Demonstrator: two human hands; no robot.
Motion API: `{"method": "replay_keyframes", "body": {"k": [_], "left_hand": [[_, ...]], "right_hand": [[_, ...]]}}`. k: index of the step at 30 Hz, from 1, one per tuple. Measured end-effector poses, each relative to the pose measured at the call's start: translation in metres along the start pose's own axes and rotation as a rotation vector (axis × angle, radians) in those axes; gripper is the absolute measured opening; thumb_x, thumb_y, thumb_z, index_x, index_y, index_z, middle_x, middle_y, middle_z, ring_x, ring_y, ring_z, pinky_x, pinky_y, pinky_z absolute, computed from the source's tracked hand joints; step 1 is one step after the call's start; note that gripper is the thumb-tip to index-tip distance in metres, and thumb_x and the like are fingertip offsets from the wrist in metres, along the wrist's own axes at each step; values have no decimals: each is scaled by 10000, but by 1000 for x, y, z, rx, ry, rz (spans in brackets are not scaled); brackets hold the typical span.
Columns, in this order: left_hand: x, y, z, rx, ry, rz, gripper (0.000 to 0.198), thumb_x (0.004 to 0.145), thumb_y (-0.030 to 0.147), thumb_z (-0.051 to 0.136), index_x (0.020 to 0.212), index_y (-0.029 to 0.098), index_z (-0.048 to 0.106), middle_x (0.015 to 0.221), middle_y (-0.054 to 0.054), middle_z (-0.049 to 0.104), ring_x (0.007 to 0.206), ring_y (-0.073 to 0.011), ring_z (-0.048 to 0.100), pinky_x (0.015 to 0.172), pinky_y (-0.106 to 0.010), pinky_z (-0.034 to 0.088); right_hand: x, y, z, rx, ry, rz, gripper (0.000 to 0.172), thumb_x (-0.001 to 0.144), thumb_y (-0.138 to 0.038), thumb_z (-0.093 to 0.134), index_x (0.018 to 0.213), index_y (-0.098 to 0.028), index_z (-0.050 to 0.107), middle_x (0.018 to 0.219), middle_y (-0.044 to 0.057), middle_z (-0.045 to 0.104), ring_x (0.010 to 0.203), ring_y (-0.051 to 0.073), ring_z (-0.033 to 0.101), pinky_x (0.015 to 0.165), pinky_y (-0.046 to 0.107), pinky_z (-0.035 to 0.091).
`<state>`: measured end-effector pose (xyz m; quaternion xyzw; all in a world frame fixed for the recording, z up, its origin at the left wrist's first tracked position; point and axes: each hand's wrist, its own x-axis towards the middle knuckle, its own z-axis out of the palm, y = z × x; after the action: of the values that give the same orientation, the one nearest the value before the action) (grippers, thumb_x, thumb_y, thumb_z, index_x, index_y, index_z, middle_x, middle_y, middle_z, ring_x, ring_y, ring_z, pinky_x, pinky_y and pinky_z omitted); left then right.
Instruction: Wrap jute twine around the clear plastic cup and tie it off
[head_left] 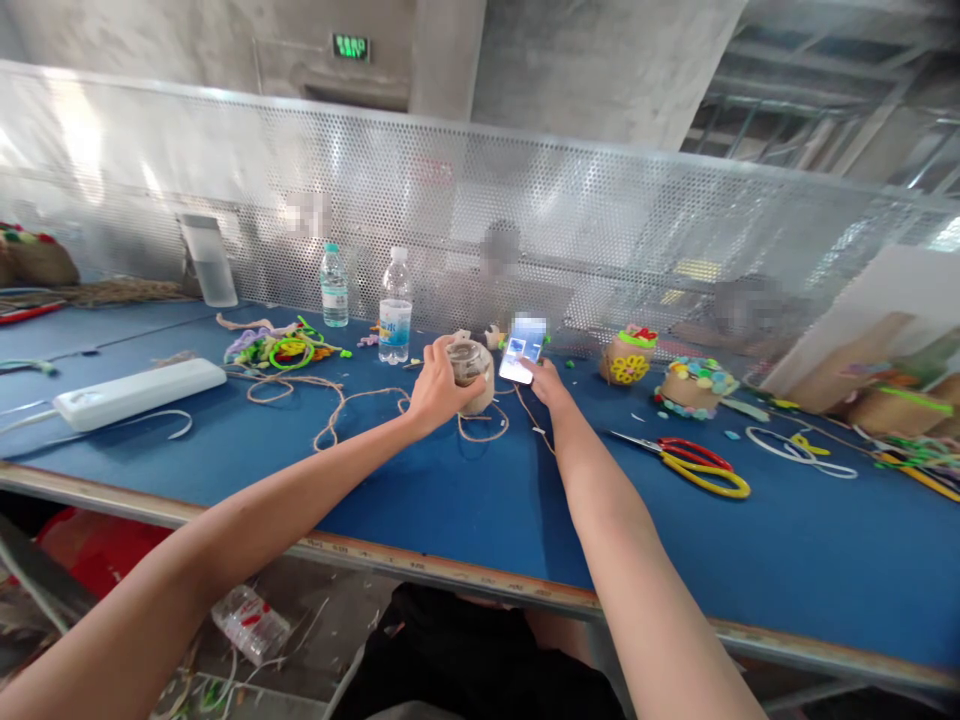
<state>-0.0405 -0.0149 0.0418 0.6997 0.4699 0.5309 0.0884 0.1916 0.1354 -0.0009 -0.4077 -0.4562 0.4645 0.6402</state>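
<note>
The left hand [441, 390] is closed around a small glass jar [471, 375], and the fingers wrap its side. The jar is up off the table, and it looks like it has tan twine [480, 432] around it, but the hand hides part of it. The right hand [545, 382] is pinching a phone [523, 347] with a bright screen. More twine lies in loose loops on the blue table [787, 540]. The jar has no bright bits that I can see, but two decorated pots [628, 355] nearby already have colorful shapes on them. Close by are red-and-yellow scissors [682, 465], a heap of pipe cleaners [281, 347], two water bottles [397, 308] and a white power strip [135, 393]. Behind the table stands a metal fence with lots of little holes [600, 200], and blurry people [501, 250] show through it. A green exit sign [350, 46] glows on the concrete wall [585, 70].
</note>
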Motion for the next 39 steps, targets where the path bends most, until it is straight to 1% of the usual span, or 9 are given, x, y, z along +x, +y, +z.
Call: {"method": "replay_keyframes", "body": {"k": [7, 13, 17, 21, 23, 26, 31, 34, 39], "left_hand": [[0, 9, -13, 16, -73, -23, 548, 756, 285, 738, 1243, 289, 486, 1134, -87, 439, 969, -270, 591, 902, -504, 513], [1, 7, -15, -23, -38, 17, 600, 719, 248, 778, 1259, 284, 518, 1107, -86, 479, 1007, -267, 578, 942, -475, 501], [2, 4, -20, -84, 7, 49, 699, 663, 202, 805, 1284, 263, 490, 1118, -89, 547, 1061, -272, 554, 957, -465, 494], [-2, 16, -33, -133, -32, 147, 615, 658, 180, 803, 1224, 267, 578, 1109, -82, 580, 1065, -261, 553, 967, -442, 493], [-9, 29, -36, -179, -87, 181, 568, 665, 205, 807, 1195, 281, 617, 1130, -78, 585, 1045, -256, 568, 951, -442, 506], [-25, 47, -33, -266, -195, 224, 531, 691, 267, 798, 1197, 280, 639, 1123, -81, 602, 1044, -257, 583, 922, -434, 527], [-49, 65, -19, -340, -353, 406, 595, 674, 266, 780, 1246, 206, 629, 1148, -124, 595, 1071, -261, 598, 971, -433, 507], [-45, 71, -18, -288, -420, 478, 597, 669, 247, 775, 1246, 193, 631, 1202, -137, 590, 1119, -271, 586, 984, -425, 500], [-20, 82, -24, -160, -605, 547, 559, 698, 219, 779, 1238, 189, 637, 1135, -120, 655, 1018, -251, 639, 951, -415, 511]], "right_hand": [[-7, -14, -6, 21, 113, 64, 544, 749, -774, 441, 850, -249, 540, 841, 101, 682, 977, 315, 662, 849, 510, 543], [-8, -66, -15, -41, 290, -3, 348, 854, -582, 396, 876, -250, 498, 862, 81, 624, 958, 261, 633, 822, 455, 525], [-18, -177, -7, -115, 299, -398, 160, 880, -381, 445, 967, -260, 501, 909, 5, 618, 955, 161, 625, 823, 338, 498], [-93, -252, 26, -427, 23, -978, 183, 880, -369, 553, 1035, -273, 577, 910, 7, 622, 927, 166, 620, 858, 360, 464], [-142, -244, 39, -647, -125, -1026, 241, 883, -440, 569, 1036, -260, 620, 961, 13, 618, 956, 188, 607, 904, 398, 453], [-196, -189, 33, -680, -368, -783, 505, 834, -676, 526, 1149, -287, 596, 1124, 54, 613, 1110, 239, 573, 1000, 422, 427], [-224, -111, -13, -395, -548, -335, 846, 687, -844, 516, 1290, -254, 458, 1280, 131, 547, 1209, 313, 533, 980, 451, 459], [-222, -115, -15, -409, -560, -341, 887, 647, -860, 536, 1286, -248, 463, 1282, 133, 550, 1214, 315, 533, 996, 452, 452], [-188, -162, 22, -406, -272, -576, 584, 853, -743, 391, 1068, -239, 592, 991, 65, 656, 1010, 210, 632, 915, 383, 496]]}}
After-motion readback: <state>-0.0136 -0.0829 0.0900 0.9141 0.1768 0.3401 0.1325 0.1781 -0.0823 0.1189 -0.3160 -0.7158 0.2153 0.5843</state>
